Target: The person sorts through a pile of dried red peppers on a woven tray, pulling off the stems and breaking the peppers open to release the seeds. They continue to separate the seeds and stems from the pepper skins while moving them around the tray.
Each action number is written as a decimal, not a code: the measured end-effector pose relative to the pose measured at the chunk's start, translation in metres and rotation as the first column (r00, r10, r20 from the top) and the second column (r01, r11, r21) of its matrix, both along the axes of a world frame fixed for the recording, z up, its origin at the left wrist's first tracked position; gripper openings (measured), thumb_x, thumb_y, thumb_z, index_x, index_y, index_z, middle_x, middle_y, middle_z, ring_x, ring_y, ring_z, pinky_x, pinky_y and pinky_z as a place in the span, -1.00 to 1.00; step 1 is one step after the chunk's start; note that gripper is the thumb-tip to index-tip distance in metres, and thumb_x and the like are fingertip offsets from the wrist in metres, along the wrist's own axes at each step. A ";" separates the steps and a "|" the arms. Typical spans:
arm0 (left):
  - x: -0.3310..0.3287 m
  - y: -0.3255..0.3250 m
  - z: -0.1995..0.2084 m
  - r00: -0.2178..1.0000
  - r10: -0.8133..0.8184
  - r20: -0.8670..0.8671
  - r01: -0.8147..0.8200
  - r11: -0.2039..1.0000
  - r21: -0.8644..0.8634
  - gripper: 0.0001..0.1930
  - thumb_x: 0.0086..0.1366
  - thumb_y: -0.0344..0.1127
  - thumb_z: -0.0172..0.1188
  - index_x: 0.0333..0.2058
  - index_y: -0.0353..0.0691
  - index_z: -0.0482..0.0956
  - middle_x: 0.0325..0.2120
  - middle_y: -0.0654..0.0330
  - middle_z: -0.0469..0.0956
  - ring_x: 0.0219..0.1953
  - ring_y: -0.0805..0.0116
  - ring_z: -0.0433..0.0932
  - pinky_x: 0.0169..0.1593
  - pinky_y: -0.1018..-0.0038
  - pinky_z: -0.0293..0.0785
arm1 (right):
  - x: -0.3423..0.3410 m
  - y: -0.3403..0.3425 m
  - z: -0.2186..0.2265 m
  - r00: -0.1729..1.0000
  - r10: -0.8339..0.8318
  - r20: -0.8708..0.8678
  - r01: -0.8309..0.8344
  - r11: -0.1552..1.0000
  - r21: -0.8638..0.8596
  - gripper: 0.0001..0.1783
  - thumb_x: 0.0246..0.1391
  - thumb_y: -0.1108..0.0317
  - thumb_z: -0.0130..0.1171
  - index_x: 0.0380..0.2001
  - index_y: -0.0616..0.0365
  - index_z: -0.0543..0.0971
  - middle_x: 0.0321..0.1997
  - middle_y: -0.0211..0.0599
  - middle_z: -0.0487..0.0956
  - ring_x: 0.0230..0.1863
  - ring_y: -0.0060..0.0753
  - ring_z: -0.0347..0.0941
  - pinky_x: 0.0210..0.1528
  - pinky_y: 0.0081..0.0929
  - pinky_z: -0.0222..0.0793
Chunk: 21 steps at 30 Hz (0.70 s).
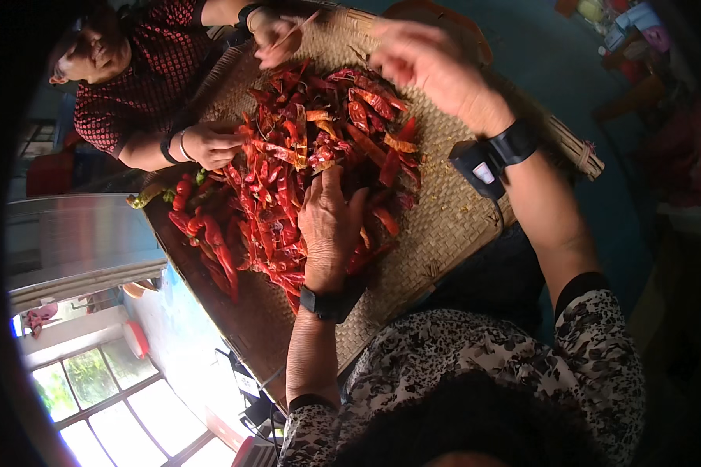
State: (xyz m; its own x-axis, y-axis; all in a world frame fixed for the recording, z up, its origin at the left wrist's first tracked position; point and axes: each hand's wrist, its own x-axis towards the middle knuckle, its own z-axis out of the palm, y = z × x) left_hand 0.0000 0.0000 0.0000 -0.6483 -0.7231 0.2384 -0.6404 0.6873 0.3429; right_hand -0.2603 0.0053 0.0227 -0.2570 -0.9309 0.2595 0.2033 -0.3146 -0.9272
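Woven mat (463, 206), tan, w/ bundled sticks (578, 149) along R edge. Big heap of red chillies (276, 206) approx. mid-mat, some w/ orange patches. Few green chillies (149, 194) at heap's far L. Small yellowish bits (445, 134) scattered R of heap.

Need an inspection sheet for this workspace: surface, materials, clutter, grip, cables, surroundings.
Surface: woven mat, yellowish flecks scattered on its right part.
Materials: heap of red chillies, many wrinkled; smoother ones and greenish ones at left.
Clutter: mixed coloured items at upper right, too blurred to name.
Grip: left hand on the heap, hold unclear; right hand raised over the mat, motion-blurred, contents unclear.
Cables: short dark lead below the black device on the right wrist.
Surroundings: co-worker at upper left, one hand at the heap; paned window at lower left.
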 end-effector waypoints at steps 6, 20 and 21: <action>0.002 0.012 0.004 0.990 -0.092 -0.104 0.103 0.989 0.110 -0.70 0.08 -0.35 0.22 -0.20 -0.19 0.39 -0.42 0.02 0.53 -0.37 -0.02 0.54 -0.37 0.20 0.47 | 0.052 0.004 -0.006 0.243 0.354 -0.903 0.050 0.925 0.376 -0.84 0.02 0.32 0.21 -0.36 0.14 0.50 -0.50 -0.39 0.51 -0.51 -0.56 0.42 -0.46 -0.53 0.38; 0.055 0.030 0.034 0.998 -0.011 -0.069 0.019 0.993 0.115 -0.78 0.06 -0.50 0.17 -0.27 -0.19 0.46 -0.45 0.09 0.54 -0.43 0.07 0.55 -0.41 0.27 0.46 | 0.030 0.012 0.003 0.848 0.216 -0.484 -0.236 0.971 0.020 -0.67 0.11 0.38 0.09 -0.05 0.22 0.40 -0.27 -0.37 0.50 -0.26 -0.59 0.40 -0.21 -0.58 0.37; 0.055 0.030 0.036 0.998 -0.006 -0.060 0.015 0.991 0.136 -0.80 0.06 -0.50 0.16 -0.29 -0.19 0.47 -0.44 0.09 0.53 -0.41 0.08 0.55 -0.39 0.28 0.46 | 0.026 0.016 -0.002 0.933 0.210 -0.294 -0.268 0.947 -0.175 -0.61 0.13 0.39 0.07 0.04 0.22 0.38 -0.10 -0.31 0.50 -0.08 -0.55 0.41 -0.03 -0.55 0.40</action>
